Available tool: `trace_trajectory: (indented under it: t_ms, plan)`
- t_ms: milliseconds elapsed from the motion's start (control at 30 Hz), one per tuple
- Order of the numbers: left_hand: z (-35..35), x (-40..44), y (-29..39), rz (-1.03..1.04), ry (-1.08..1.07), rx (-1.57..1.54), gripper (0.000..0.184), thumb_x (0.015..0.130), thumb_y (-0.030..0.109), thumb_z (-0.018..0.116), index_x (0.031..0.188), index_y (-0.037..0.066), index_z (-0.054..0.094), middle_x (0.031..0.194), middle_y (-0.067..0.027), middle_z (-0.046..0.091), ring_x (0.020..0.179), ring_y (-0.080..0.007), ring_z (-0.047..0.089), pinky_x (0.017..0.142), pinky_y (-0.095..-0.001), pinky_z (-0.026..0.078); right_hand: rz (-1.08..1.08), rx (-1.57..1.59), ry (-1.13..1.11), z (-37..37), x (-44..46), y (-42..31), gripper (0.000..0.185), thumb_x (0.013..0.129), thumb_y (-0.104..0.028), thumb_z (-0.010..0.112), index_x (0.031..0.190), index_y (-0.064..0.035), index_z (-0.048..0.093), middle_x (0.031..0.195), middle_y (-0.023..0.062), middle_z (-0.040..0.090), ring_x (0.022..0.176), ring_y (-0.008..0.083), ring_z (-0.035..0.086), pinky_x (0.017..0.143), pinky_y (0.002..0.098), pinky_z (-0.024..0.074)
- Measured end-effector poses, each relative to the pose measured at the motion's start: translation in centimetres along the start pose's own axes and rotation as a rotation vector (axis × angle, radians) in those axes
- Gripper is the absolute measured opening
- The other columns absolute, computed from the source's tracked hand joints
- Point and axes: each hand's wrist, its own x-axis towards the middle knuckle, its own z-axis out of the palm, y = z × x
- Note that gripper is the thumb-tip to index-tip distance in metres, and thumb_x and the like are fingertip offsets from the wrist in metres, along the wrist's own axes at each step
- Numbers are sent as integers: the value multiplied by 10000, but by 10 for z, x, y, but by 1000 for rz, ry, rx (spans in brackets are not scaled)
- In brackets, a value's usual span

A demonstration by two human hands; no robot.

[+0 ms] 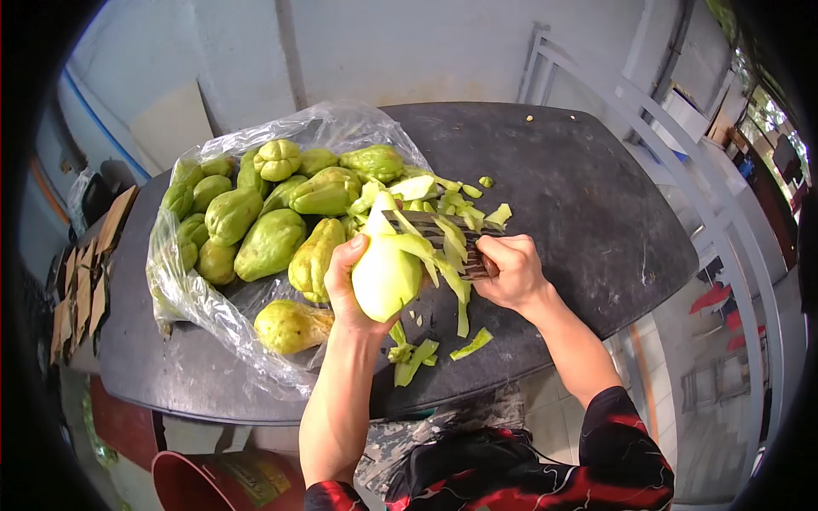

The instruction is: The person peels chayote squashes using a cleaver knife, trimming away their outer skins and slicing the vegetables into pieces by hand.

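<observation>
My left hand [345,277] is closed around a chayote [385,279] whose pale green flesh is mostly bared. In my right hand [515,272] is a knife [486,266], gripped by its brown handle. Its dark blade reaches left to the upper part of the chayote. Strips of green peel [456,243] hang over the blade and partly hide it. Left of my hands, several unpeeled chayotes [271,245] lie in an open clear plastic bag [192,302]. One yellowish chayote [290,326] rests close to my left wrist.
Loose peelings [416,362] lie on the dark tabletop [588,221], near its front edge and behind the knife. A red bucket [187,481] stands below the table at the front left. Grey metal railing [682,128] runs along the right side. Cardboard pieces [83,285] are at the left.
</observation>
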Motion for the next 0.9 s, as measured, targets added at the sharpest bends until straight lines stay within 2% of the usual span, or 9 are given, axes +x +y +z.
trace_trajectory:
  t_ms: [33, 133, 267, 367, 467, 567, 700, 867, 900]
  plan:
    - [-4, 0, 1, 3, 3, 1, 687, 820, 413, 638, 1365, 14, 512, 1144, -139, 660, 1003, -249, 659, 851, -403, 564, -2, 3, -2, 2, 2, 0, 255, 691, -97, 753, 669, -64, 501, 533, 58, 555, 483, 265, 602, 467, 362, 462]
    - [-6, 0, 1, -48, 40, 36, 640, 827, 459, 599, 1301, 32, 558, 1044, -157, 674, 830, -277, 686, 647, -440, 584, 194, -21, -30, 6, 4, 4, 208, 754, -113, 745, 722, -46, 551, 602, 104, 624, 584, 322, 654, 508, 385, 493]
    - [-5, 4, 2, -55, -18, 11, 623, 824, 460, 594, 1270, 25, 582, 1024, -167, 665, 797, -284, 679, 632, -390, 576, 257, -75, -54, 2, 3, 7, 177, 765, -126, 738, 753, -49, 579, 624, 100, 647, 607, 323, 669, 546, 404, 520]
    - [6, 3, 9, 16, 104, 260, 678, 811, 326, 647, 1372, -24, 496, 1033, -139, 660, 821, -226, 668, 740, -333, 561, 342, -170, -63, 1, 5, 8, 173, 768, -155, 740, 778, -50, 603, 651, 96, 669, 647, 330, 684, 590, 428, 542]
    - [10, 0, 18, 144, 42, 863, 682, 757, 145, 723, 1392, -8, 528, 900, -76, 662, 783, -153, 626, 746, -287, 511, 337, -324, -84, 1, 3, 18, 177, 757, -133, 744, 785, -38, 597, 684, 113, 674, 672, 338, 680, 593, 432, 526]
    - [12, -1, 16, 150, -44, 1290, 745, 690, 171, 731, 1401, 57, 541, 809, -45, 636, 737, -124, 599, 700, -280, 479, 334, -443, -148, -4, -1, 21, 180, 756, -150, 748, 811, -53, 608, 705, 99, 687, 688, 329, 685, 630, 443, 542]
    - [22, -1, -3, 212, -122, 1530, 855, 654, 193, 730, 1464, 98, 471, 826, -112, 661, 742, -175, 624, 748, -326, 510, 369, -541, -173, -4, 0, 21, 176, 756, -150, 747, 811, -61, 606, 710, 97, 686, 710, 316, 694, 639, 437, 549]
    - [27, 1, -18, 280, -236, 1685, 897, 680, 112, 705, 1518, 142, 386, 946, -204, 671, 822, -361, 667, 831, -403, 536, 357, -545, -173, -9, -3, 22, 192, 751, -150, 754, 829, -68, 599, 735, 95, 697, 730, 298, 704, 640, 435, 555]
    - [29, 1, -20, 278, -237, 1687, 897, 680, 112, 705, 1518, 142, 386, 946, -204, 671, 822, -361, 667, 831, -403, 536, 355, -538, -182, -9, -2, 21, 204, 750, -155, 759, 843, -72, 598, 751, 90, 696, 743, 294, 705, 646, 435, 555]
